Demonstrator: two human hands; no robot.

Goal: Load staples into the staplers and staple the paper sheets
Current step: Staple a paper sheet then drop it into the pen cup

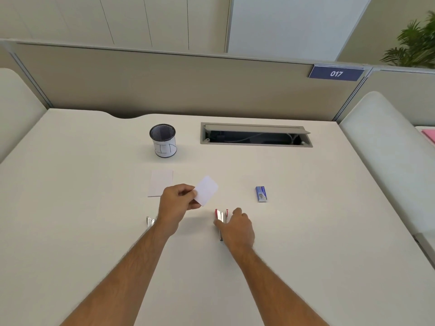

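Observation:
My left hand pinches a small white paper sheet and holds it tilted just above the desk. A stack of white sheets lies flat behind that hand. My right hand rests on a red and silver stapler lying on the desk, fingers curled around its body; only its front end shows. A second silver stapler lies to the left, partly hidden by my left wrist. A small blue staple box sits to the right.
A black mesh pen cup with a white label stands at the back of the white desk. An open cable hatch is sunk into the desk at back right. A grey partition closes the far edge.

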